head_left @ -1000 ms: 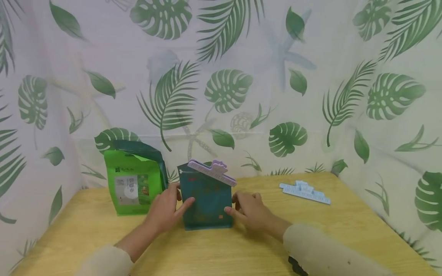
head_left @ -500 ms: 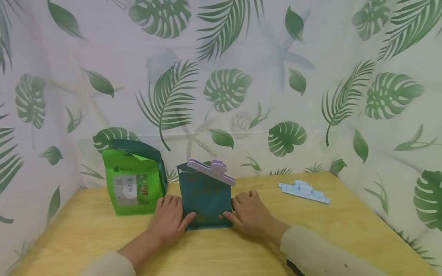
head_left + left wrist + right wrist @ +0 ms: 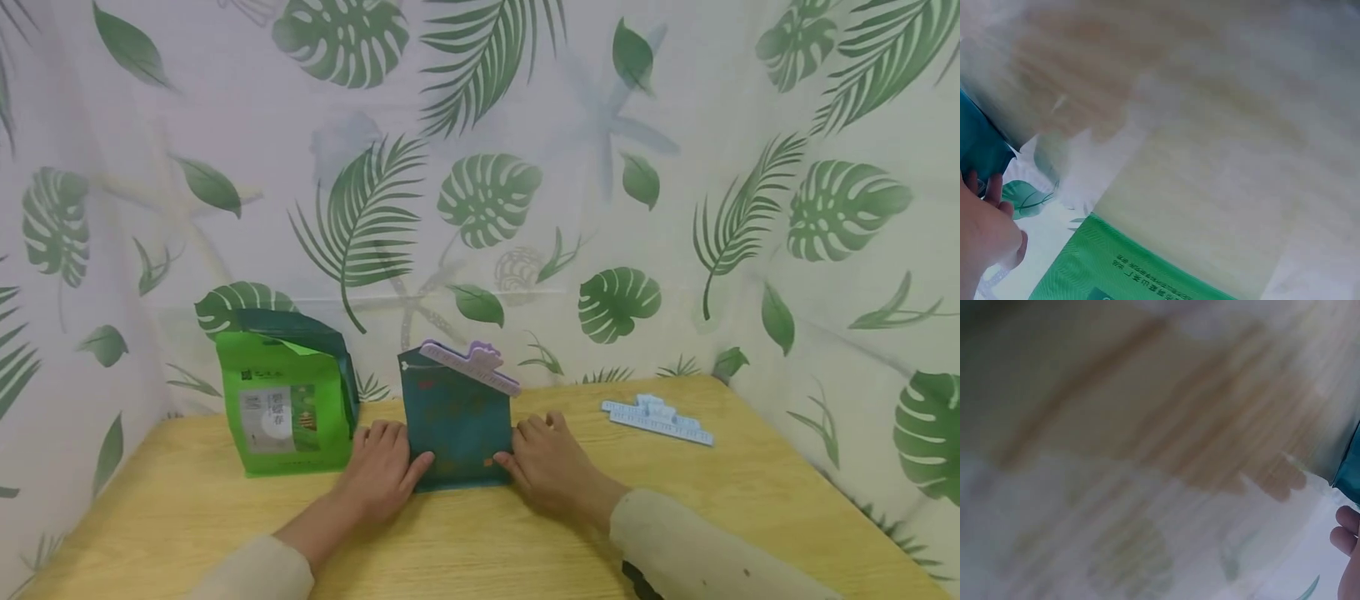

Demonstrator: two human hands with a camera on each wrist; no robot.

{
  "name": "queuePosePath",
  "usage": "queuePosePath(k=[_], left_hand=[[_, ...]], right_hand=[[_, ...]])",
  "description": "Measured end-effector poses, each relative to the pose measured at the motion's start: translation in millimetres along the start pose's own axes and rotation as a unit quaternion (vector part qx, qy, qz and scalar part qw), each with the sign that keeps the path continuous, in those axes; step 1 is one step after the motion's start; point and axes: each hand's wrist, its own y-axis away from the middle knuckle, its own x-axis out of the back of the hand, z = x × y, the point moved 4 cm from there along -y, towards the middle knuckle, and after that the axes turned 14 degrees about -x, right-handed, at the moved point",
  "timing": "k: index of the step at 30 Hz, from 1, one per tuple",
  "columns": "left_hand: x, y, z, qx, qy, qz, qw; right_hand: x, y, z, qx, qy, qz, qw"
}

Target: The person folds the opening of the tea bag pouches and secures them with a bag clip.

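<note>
Pinching the lower sides of an upright teal bag (image 3: 459, 425), the two hands face each other across it at the middle of the wooden tabletop (image 3: 480, 546); the left hand (image 3: 380, 468) lays its thumb on the front face and bends its fingers round the left edge, while the right hand (image 3: 546, 460) does much the same at the right edge, its thumb near the bottom corner; the bag stands on its base, its printed front toward the person. Across its top sits a long purple clip (image 3: 471, 365), tilted, sloping down to the right and jutting a little past the bag's right edge; the bag's upper left corner stands free of the clip. Just left of the left hand stands a bright green bag (image 3: 281, 408) with a grey and green label (image 3: 279, 418); a dark teal panel (image 3: 288, 322) shows behind its top and right side, though whether that belongs to a separate bag I cannot tell. Well to the right of the right hand a pale blue clip (image 3: 658, 419) lies on the tabletop, set at a slant; light sleeves (image 3: 693, 537) cover both forearms; behind everything hangs a white backdrop (image 3: 555, 325) printed with green leaves; both wrist views are largely blurred.
</note>
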Motion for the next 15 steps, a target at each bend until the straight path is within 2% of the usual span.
queuePosePath(k=[5,8,12,15], left_hand=[[-2.9,-10.9,-4.4,0.024,0.036,-0.016,0.9989],[-4.8,-16.0,-5.4,0.033,0.064,-0.028,0.9970],[-6.0,-23.1,-4.9,0.027,0.094,-0.036,0.9946],[-5.5,-29.1,-4.5,0.018,0.092,-0.035,0.9950]], right_hand=[[0,-2.6,5,-0.012,0.008,0.008,0.9999],[-2,-2.9,9,-0.027,0.008,-0.005,0.9996],[-5,-4.3,16,-0.048,0.012,-0.033,0.9982],[-8,-6.2,22,-0.060,0.018,-0.046,0.9970]])
